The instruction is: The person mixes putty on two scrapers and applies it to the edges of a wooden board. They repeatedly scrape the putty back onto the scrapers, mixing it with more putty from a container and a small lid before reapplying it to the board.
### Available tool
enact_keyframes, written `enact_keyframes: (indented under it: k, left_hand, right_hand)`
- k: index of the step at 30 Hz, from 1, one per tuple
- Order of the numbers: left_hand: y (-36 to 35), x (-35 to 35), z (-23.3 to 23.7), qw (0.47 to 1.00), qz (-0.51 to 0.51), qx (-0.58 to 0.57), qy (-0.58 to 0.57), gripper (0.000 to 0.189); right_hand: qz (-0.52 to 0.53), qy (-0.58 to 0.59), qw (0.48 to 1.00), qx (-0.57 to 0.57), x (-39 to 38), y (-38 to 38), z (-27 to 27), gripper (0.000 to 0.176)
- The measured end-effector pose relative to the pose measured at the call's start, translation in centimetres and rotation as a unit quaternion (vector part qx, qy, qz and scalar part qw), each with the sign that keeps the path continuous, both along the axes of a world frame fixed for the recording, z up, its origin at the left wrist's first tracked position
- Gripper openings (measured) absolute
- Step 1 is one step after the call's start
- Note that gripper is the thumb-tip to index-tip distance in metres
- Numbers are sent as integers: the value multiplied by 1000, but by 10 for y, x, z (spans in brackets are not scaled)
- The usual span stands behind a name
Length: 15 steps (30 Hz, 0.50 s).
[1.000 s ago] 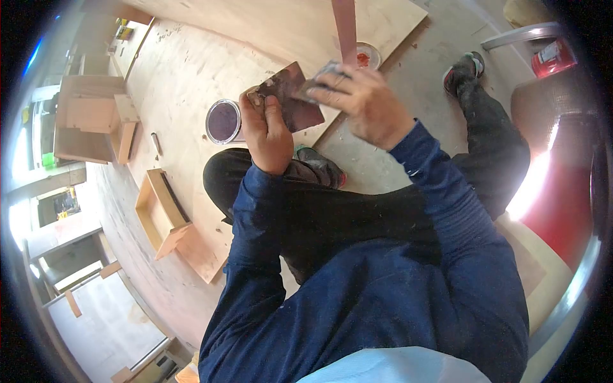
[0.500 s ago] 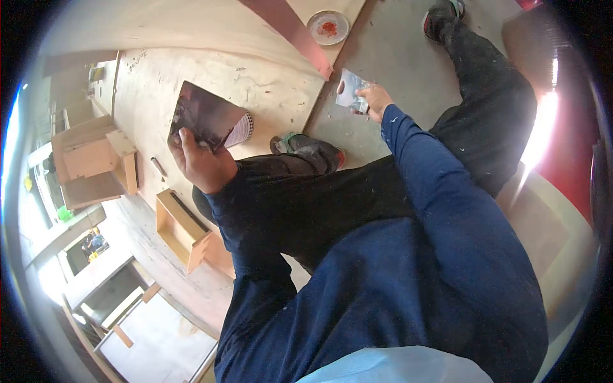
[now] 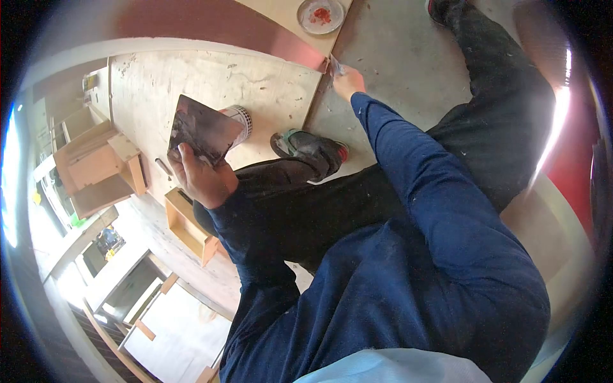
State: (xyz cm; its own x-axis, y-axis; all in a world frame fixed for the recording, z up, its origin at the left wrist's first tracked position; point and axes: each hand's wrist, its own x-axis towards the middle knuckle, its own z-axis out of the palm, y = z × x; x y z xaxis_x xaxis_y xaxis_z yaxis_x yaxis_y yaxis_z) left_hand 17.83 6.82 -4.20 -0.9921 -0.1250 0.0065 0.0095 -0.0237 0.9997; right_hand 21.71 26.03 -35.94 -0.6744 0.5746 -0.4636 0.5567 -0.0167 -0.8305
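Observation:
My left hand (image 3: 204, 175) is closed on the edge of a dark flat plate (image 3: 207, 134) with greyish smears on it. Behind that plate, a round can (image 3: 239, 121) with a checkered rim stands on the pale board. My right hand (image 3: 349, 83) pinches a thin, shiny flat scraper (image 3: 336, 65), seen nearly edge-on. The scraper is at the end of a reddish-brown panel (image 3: 281, 48) with a whitish edge; whether it touches is hard to tell.
A round dish (image 3: 320, 16) with red paste sits at the top. Wooden drawer boxes (image 3: 102, 166) and a smaller open drawer (image 3: 191, 226) lie to the left. My sandalled foot (image 3: 310, 150) rests beside the pale board (image 3: 268, 89). A white panel (image 3: 179, 332) is at lower left.
My right hand has moved left and up to the panel's end, and the scraper has turned from face-on to nearly edge-on. More of the panel's reddish-brown face shows. The left hand keeps its hold.

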Motion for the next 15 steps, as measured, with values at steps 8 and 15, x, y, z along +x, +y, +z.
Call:
enact_keyframes:
  k: [8,15]
  left_hand:
    - [9,3,0,998,42,-35,-13,35]
    - [12,3,1,995,83,-44,-32,37]
  right_hand:
    - [-53,19,997,52,-20,-21,35,34]
    - [-173,85,980,52,13,-16,57,32]
